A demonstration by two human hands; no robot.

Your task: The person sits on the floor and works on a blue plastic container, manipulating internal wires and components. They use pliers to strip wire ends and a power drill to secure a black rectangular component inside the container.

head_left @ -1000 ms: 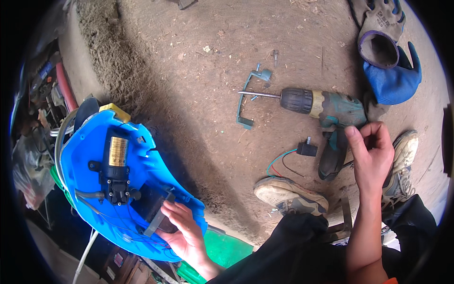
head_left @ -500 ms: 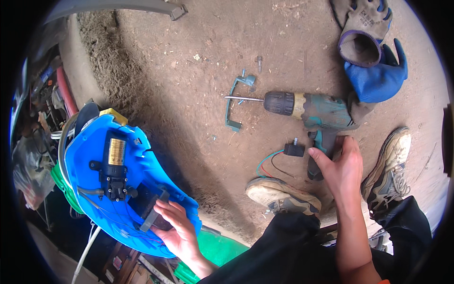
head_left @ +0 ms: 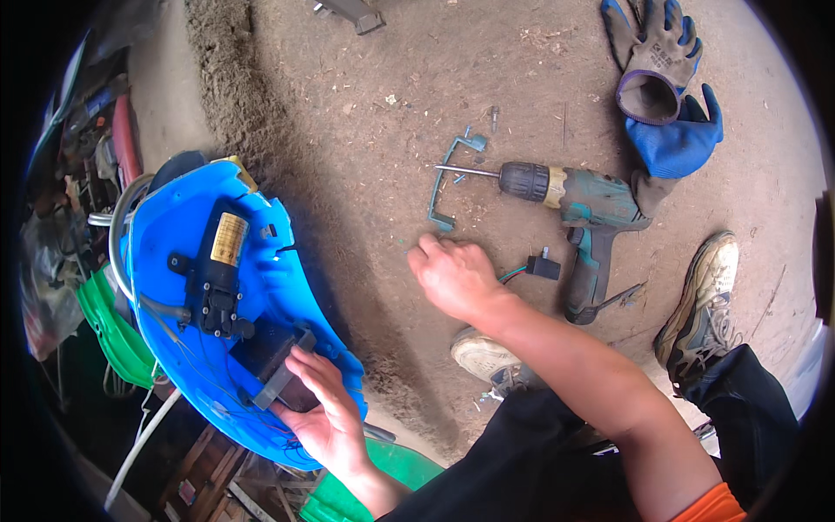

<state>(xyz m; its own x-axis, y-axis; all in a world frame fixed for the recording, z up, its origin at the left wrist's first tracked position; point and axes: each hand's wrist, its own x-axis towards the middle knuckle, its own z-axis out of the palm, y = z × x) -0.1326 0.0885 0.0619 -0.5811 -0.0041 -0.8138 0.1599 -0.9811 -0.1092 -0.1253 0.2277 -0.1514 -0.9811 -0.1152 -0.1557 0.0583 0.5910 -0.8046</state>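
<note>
My left hand (head_left: 326, 409) is closed on a dark block (head_left: 261, 350) with a grey bar (head_left: 285, 370) across it, inside a blue plastic housing (head_left: 300, 300). A black pump motor (head_left: 219, 274) with a gold label is mounted there too, with thin wires below it. Over the ground, my right hand (head_left: 457, 274) has its fingers curled, close to one end of a teal bracket (head_left: 435, 187); whatever they may hold is hidden. A teal and black cordless drill (head_left: 600, 204) lies on its side, its long bit crossing the bracket. Beside its handle lies a small black switch (head_left: 544, 267) with wires.
Work gloves (head_left: 670, 113) in grey and blue lie past the drill. My shoes (head_left: 700, 300) stand on the dirt ground. Green plastic (head_left: 117, 331) and a pale hose (head_left: 143, 452) are at the left, among clutter. A grey metal piece (head_left: 352, 13) lies at the far edge.
My right hand has let go of the drill handle and moved left toward the bracket. The drill stays on the ground. My left hand keeps its grip in the blue housing.
</note>
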